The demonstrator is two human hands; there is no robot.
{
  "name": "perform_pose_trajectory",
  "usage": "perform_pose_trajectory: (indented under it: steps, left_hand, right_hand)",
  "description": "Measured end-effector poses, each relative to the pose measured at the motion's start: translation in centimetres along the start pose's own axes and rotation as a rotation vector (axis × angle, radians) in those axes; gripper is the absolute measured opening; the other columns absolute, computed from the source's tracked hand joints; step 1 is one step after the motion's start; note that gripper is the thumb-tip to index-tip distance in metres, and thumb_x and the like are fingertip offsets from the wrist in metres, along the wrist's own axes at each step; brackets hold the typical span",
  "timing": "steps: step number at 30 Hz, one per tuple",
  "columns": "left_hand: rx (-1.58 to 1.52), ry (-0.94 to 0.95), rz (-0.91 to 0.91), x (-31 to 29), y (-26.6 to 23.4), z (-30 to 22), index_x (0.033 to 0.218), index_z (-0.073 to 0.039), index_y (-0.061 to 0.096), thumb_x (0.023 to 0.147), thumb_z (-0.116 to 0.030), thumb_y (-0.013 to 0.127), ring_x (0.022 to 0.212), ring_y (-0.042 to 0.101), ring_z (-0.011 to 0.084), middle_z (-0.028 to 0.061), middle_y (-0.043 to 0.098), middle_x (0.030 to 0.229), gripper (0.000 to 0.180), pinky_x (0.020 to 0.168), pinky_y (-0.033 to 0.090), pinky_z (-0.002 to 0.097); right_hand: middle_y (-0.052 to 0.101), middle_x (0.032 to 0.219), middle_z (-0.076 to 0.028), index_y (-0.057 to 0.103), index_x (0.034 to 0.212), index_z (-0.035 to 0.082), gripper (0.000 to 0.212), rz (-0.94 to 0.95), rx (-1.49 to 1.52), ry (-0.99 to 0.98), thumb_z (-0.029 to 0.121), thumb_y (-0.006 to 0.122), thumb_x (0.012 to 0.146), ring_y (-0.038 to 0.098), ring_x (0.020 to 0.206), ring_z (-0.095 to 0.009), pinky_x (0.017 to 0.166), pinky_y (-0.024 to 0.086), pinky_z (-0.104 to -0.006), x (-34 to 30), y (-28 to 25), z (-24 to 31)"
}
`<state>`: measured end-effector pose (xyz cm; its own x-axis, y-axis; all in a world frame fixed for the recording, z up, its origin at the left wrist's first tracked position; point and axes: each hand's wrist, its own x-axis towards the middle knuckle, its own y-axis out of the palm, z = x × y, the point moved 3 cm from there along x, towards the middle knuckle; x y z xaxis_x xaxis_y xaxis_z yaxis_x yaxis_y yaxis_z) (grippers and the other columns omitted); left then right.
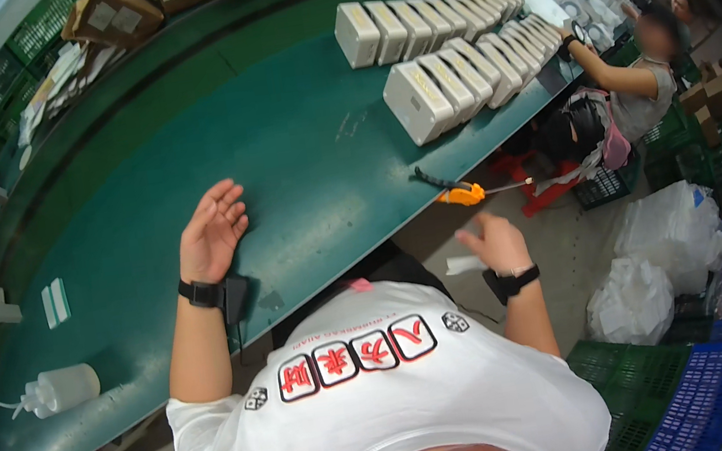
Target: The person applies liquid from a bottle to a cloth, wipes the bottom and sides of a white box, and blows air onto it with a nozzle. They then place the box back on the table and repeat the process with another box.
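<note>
My left hand (pixel 212 232) is raised over the green work surface, palm turned inward and fingers loosely curved and apart, holding nothing. Off the near edge of the table, my right hand (pixel 502 244) is over the floor with its thumb apart from the fingers; it is slightly blurred and no object shows in it. Just beyond that hand, an orange air blow gun (pixel 466 195) with a black end and a thin metal nozzle rests at the table edge. Farther right, pale rectangular plastic housings (pixel 420 105) stand in two long rows, touching neither hand.
A white squeeze bottle (pixel 67 388) lies at the left end, near a small green-and-white packet (pixel 56 303). Cartons (pixel 113 17) and papers line the far side. At right are a co-worker (pixel 637 85), bagged white material (pixel 672 237) and green crates (pixel 622 373).
</note>
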<state>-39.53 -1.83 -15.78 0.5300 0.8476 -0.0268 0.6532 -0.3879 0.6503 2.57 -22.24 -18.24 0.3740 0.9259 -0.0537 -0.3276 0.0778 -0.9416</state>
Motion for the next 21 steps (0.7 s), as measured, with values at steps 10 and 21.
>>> perform_pose_trajectory:
  steps: [10,21]
  left_hand:
    - [0.037,0.032,0.062,-0.2,1.6,-0.4,0.132,-0.002,0.048,0.093,-0.024,0.059,0.103,0.061,0.0188,0.0109,0.059,0.126,0.047,0.09,0.05,0.0336]
    - [0.213,0.152,-0.203,-0.6,-1.1,-0.2,0.125,-0.003,0.052,0.095,-0.017,0.057,0.11,0.06,0.0198,0.0095,0.062,0.122,0.033,0.095,0.048,0.0352]
  right_hand:
    - [0.061,0.087,0.004,0.06,0.112,0.002,0.023,0.466,1.221,-0.512,0.008,0.068,0.09,0.054,0.079,-0.002,0.071,0.045,-0.0189,3.3,-3.4,19.0]
    - [0.06,0.099,-0.001,0.058,0.115,0.002,0.026,0.601,1.477,-0.769,0.005,0.064,0.089,0.057,0.092,-0.007,0.08,0.047,-0.0218,12.4,1.2,34.2]
